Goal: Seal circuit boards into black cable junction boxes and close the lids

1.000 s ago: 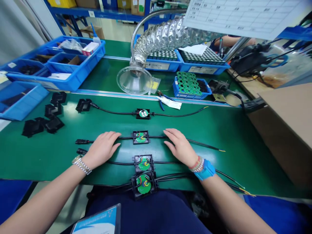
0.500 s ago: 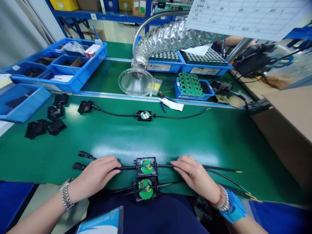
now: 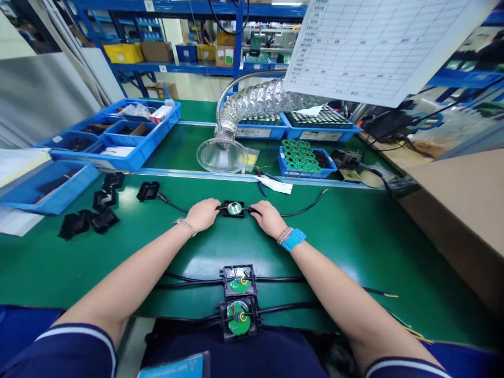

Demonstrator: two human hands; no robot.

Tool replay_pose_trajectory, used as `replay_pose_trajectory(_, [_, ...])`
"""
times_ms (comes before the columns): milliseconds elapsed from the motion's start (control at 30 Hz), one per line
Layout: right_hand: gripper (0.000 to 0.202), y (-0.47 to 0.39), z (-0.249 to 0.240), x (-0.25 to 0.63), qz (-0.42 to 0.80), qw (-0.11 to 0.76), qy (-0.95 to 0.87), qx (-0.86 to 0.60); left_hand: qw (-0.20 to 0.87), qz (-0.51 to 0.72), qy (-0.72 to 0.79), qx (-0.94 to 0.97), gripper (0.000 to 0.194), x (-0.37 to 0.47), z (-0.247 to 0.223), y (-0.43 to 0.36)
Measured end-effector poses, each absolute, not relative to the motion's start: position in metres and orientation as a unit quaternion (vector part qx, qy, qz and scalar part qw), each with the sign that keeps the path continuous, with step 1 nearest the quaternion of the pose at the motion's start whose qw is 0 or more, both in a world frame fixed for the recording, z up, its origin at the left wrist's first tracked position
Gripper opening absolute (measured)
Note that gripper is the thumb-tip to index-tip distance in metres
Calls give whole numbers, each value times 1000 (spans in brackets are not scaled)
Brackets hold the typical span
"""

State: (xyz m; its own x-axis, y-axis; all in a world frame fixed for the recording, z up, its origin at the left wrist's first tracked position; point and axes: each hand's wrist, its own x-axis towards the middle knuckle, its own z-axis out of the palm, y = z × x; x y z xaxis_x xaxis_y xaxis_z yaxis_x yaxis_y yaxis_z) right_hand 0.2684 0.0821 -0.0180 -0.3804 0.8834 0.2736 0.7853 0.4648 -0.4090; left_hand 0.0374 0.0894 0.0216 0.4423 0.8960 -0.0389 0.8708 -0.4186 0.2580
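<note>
A small black housing with a round circuit board in it lies mid-table, a black cable running out on each side. My left hand is closed on the cable just left of the housing. On the right, my right hand pinches the other cable close to the housing. Near the front edge lie two more open black housings, the upper one and the lower one, touching each other. Each holds a green board with coloured wires and has cables to both sides, partly hidden under my forearms.
Several loose black covers lie at the left beside a blue bin. A clear fume hood hangs over the back. Pliers and a blue tray of green boards sit behind. A cardboard box stands right.
Both hands have let go of the front housing's cables and reached forward to the cables of the mid-table housing. The camera view has tilted up a little.
</note>
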Motion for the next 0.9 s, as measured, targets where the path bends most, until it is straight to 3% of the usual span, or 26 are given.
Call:
replay_pose_trajectory(167, [14,46,-11,280,151,240,-837,-469,199,58,498,842,17,26,22,61])
replay_pose_trajectory(333, [15,43,7,286,198,333,-802,-454,252,96,492,828,17,26,36,60])
replay_pose_trajectory(533, [13,45,33,292,204,391,-796,-415,410,171,376,813,16,21,76,64])
replay_pose_trajectory(667, [19,34,41,287,88,368,-831,-407,271,144,384,871,22,29,71,69])
replay_pose_trajectory(800, [23,13,44,266,-56,246,-868,-428,78,106,386,913,18,40,47,73])
replay_pose_trajectory(900, [20,0,40,250,-111,183,-877,-431,6,91,365,927,19,45,36,75])
